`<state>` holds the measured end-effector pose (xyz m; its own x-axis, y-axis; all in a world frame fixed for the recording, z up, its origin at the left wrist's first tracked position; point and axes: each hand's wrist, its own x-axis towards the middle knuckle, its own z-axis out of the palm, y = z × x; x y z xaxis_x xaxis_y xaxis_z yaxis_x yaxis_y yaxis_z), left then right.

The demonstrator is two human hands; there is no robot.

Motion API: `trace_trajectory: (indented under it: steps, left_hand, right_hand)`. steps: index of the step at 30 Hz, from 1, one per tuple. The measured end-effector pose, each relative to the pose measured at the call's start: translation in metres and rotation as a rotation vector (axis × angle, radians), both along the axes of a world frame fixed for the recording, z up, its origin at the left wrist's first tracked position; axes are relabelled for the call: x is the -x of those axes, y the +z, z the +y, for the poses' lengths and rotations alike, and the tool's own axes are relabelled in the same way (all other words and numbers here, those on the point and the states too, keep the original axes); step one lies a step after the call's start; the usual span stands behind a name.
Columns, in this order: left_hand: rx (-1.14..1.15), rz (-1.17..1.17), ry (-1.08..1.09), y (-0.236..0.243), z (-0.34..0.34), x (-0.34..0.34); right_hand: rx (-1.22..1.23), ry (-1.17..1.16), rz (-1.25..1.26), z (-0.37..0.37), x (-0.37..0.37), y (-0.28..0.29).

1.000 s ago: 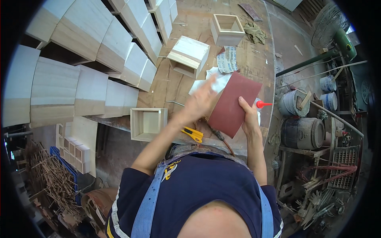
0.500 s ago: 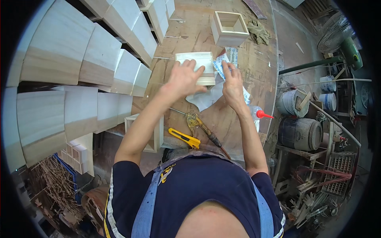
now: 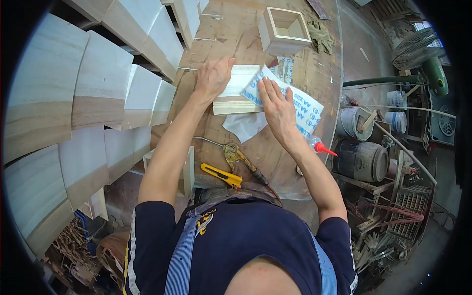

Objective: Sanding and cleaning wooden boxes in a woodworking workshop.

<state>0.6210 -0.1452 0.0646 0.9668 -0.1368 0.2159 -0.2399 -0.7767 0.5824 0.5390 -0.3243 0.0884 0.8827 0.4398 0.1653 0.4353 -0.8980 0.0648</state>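
A pale wooden box (image 3: 235,107) lies on the workbench in front of me. My left hand (image 3: 215,78) is closed around its left side, with the fingertips partly hidden. My right hand (image 3: 279,105) rests flat, fingers stretched out, on a sheet of sandpaper (image 3: 307,110) with blue print on its white back. The sheet's left corner overlaps the top of the box. Under the box's near edge sticks out a plain white sheet (image 3: 244,128). Beyond the right hand lies another printed piece of sandpaper (image 3: 284,69).
An open-topped wooden box (image 3: 285,32) stands farther back beside a crumpled glove (image 3: 320,37). Nearer me lie a yellow utility knife (image 3: 221,175) and an air blow gun (image 3: 236,155). A red-tipped glue bottle (image 3: 318,145) is by my right forearm. Stacked boxes (image 3: 101,73) line the left.
My left hand has moved left from the box's top to its side. The right hand has brought the sandpaper sheet, now spread flatter, over the box's right part. My view has shifted slightly.
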Motion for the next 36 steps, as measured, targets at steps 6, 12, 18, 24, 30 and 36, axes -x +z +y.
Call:
trace_trajectory:
  steps: [6,12,18,24,30,36]
  left_hand:
    - [-0.052,0.004,0.033,-0.002,-0.005,-0.004]
    - [-0.047,0.018,0.051,-0.001,-0.002,0.001]
    - [-0.012,-0.012,0.01,0.002,-0.003,-0.002]
    - [-0.005,0.009,0.063,-0.003,-0.003,0.001]
    - [-0.01,0.013,0.033,0.002,-0.005,-0.003]
    - [-0.062,0.046,0.078,0.0,-0.002,0.002]
  right_hand:
    - [-0.093,0.022,-0.029,-0.002,-0.043,0.005]
    - [0.031,0.131,0.035,-0.011,0.01,0.006]
    - [-0.021,0.036,-0.044,0.004,-0.061,0.009]
    - [-0.009,0.075,-0.068,-0.006,0.012,0.006]
    - [-0.038,0.026,-0.065,0.008,-0.046,0.015]
    - [-0.028,0.026,0.047,-0.008,0.016,0.003]
